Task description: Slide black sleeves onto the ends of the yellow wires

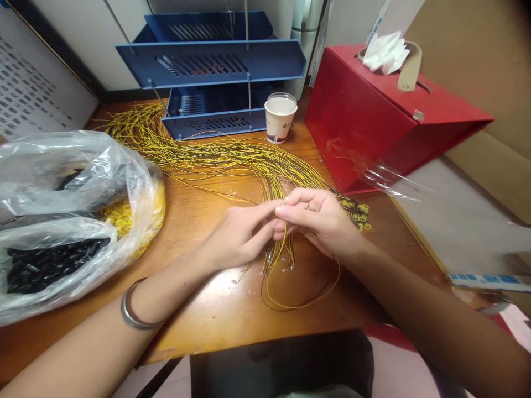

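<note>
My left hand [238,235] and my right hand [327,221] meet fingertip to fingertip over the wooden table, both closed in a pinch. Between them runs a thin yellow-and-dark wire [305,305], whose slack loops down toward the table's front edge. The tip in my fingers is too small to make out. Behind and under my hands stretches a long bundle of yellow and black wires [215,152]. Small clear-tipped wire ends [267,260] show just below my fingers. Yellow rings with dark sleeves [360,210] lie beyond my right hand.
At left, an open plastic bag [136,221] holds yellow rings [122,218] and black tube pieces [53,262]. A blue tray rack [215,61] stands at the back, beside a paper cup [281,119]. A red box [360,121] with tissue and cardboard [481,72] fill the right side.
</note>
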The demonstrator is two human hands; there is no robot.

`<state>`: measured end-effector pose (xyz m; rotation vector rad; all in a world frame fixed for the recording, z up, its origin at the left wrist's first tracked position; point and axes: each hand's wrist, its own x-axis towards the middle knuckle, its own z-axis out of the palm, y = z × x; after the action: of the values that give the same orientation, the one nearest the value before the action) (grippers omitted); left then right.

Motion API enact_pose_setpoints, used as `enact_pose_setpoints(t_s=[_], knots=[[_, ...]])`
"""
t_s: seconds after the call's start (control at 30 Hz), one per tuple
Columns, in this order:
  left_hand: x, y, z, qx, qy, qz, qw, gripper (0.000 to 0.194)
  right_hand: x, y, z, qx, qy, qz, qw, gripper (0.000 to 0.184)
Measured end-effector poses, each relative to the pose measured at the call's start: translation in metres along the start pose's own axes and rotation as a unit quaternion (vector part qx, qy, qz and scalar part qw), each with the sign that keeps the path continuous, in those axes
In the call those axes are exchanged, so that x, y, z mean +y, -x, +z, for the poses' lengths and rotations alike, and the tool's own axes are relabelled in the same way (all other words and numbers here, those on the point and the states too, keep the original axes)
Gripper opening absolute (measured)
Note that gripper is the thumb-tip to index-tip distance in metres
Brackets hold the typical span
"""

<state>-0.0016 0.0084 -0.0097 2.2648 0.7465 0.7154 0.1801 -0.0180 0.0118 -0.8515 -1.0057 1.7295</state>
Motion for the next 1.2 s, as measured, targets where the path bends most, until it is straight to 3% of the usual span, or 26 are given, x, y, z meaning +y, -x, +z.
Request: enact_pose_setpoints(t_s=[0.1, 0.17, 0.23, 0.37, 0.43, 0.6, 0.7, 0.8, 0.97, 1.07, 1.2], knots=[[-0.003, -0.002, -0.001, 0.109, -0.026, -0.086, 0.99, 0.032, 0.0, 0.0, 0.0, 0.003, -0.012, -0.012, 1.0, 0.018], [-0.004, -0.003, -0.002, 0.146, -0.038, -0.104, 0.983, 0.026, 0.0, -0.001, 0.0, -0.001, -0.015, -0.018, 1.0, 0.016], [-0.003, -0.003, -0.002, 0.126, -0.033, -0.072, 0.989, 0.022, 0.001, -0.001, 0.0, -0.005, -0.009, -0.017, 1.0, 0.017], [0.0, -0.001, -0.001, 0.007, 0.008, 0.028, 1.0, 0.019, 0.0, 0.0, 0.001, 0.006, 0.014, -0.004, 1.0, 0.024], [0.0, -0.001, -0.001, -0.002, 0.02, 0.031, 0.999, 0.021, -0.001, 0.0, 0.001, 0.015, 0.009, -0.007, 1.0, 0.024], [-0.001, 0.0, 0.002, 0.056, 0.051, -0.039, 0.996, 0.034, -0.003, 0.001, 0.002, 0.03, -0.03, -0.034, 0.998, 0.017], [0.0, 0.0, 0.005, 0.172, 0.122, -0.066, 0.975, 0.036, -0.004, 0.001, 0.003, 0.058, -0.027, -0.043, 0.997, 0.019], [0.0, -0.001, 0.005, 0.271, 0.111, -0.078, 0.953, 0.019, -0.004, 0.001, 0.002, 0.075, -0.018, -0.047, 0.996, 0.02], [-0.005, -0.006, 0.0, 0.248, 0.101, -0.151, 0.952, 0.056, -0.005, 0.001, 0.001, 0.039, -0.019, -0.036, 0.998, 0.02], [-0.007, -0.01, -0.001, 0.248, 0.161, -0.194, 0.936, 0.046, -0.006, 0.002, 0.001, 0.008, 0.0, -0.008, 1.0, 0.02], [-0.008, -0.014, -0.002, 0.276, 0.252, -0.204, 0.905, 0.027, -0.006, 0.003, 0.0, -0.036, 0.047, 0.043, 0.997, 0.021]])
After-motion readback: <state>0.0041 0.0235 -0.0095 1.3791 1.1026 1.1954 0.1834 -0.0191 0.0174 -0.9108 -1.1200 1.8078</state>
